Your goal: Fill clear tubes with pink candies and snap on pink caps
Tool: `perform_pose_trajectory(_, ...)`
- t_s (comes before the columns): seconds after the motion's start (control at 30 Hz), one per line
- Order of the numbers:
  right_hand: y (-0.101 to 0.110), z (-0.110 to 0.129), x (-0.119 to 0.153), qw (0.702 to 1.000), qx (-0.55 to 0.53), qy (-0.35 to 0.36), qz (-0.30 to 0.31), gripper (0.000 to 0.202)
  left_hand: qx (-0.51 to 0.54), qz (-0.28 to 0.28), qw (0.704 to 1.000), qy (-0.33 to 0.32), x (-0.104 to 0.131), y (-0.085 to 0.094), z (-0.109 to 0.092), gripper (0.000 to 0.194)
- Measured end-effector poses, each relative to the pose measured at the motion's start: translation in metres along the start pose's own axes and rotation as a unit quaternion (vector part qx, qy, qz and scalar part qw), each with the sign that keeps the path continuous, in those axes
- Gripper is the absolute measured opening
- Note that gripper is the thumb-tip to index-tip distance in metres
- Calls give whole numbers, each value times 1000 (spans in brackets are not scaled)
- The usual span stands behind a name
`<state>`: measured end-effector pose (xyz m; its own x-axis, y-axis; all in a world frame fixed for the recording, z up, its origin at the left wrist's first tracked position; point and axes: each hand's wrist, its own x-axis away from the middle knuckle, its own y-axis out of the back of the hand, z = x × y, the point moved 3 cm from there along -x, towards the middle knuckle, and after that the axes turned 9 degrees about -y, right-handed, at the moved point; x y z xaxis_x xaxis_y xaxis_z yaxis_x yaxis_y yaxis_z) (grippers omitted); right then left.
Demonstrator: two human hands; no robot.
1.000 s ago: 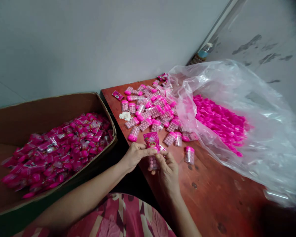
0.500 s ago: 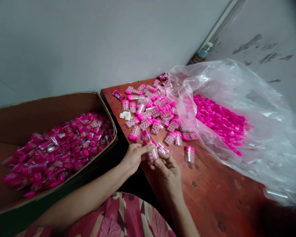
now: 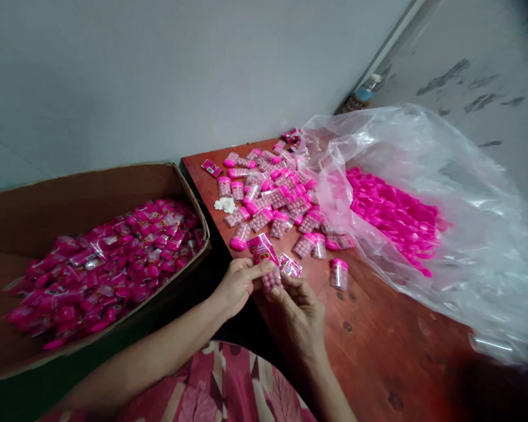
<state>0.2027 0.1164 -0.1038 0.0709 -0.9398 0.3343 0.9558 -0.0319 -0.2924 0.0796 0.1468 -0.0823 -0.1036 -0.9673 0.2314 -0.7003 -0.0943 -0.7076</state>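
A small clear jar of pale pink balls (image 3: 271, 280) is between my two hands, above the table's near left edge. A printed magenta wrapper (image 3: 263, 249) covers its far end. My left hand (image 3: 235, 287) is closed, its thumb pressing where wrapper and jar meet. From the right, my right hand (image 3: 305, 313) grips the near part of the jar between thumb and fingers. Another printed wrapper (image 3: 290, 266) shows just beyond my right fingers; whether they touch it I cannot tell. A pink-capped jar (image 3: 339, 274) stands to the right.
Beyond my hands lies a pile of pink-capped jars (image 3: 279, 196) on the red-brown table (image 3: 378, 351). At right, a clear plastic bag (image 3: 479, 234) holds bright pink pieces (image 3: 393, 217). To the left, a cardboard box (image 3: 187, 187) contains many wrapped magenta packs (image 3: 114, 266). White crumpled material (image 3: 224, 204) lies near the table's left edge.
The printed wrapper now stands out larger and flatter over the jar's far end. My left thumb has shifted slightly along it. Both hands stay almost in place.
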Motion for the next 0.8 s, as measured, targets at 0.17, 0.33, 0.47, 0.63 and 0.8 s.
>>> perform_pose_trajectory(0.17,-3,0,1,1000,-6,15,-18,26,-22,-9,1000,15,4,-1,8,23)
perform_pose_trajectory(0.33,-5,-1,-8,999,-30,22,-21,23,-21,-26,999,32,9,1,17,24)
perform_pose_trajectory(0.47,-12,8,-17,999,26,28,12,25,21,6,998,56,11,1,9,23)
perform_pose_trajectory(0.63,-3,34,-17,995,90,44,-7,26,99,-62,987,-110,11,22,-38,27)
perform_pose_trajectory(0.8,36,45,-16,985,123,58,-107,22,-195,-9,946,-257,0,26,-42,43)
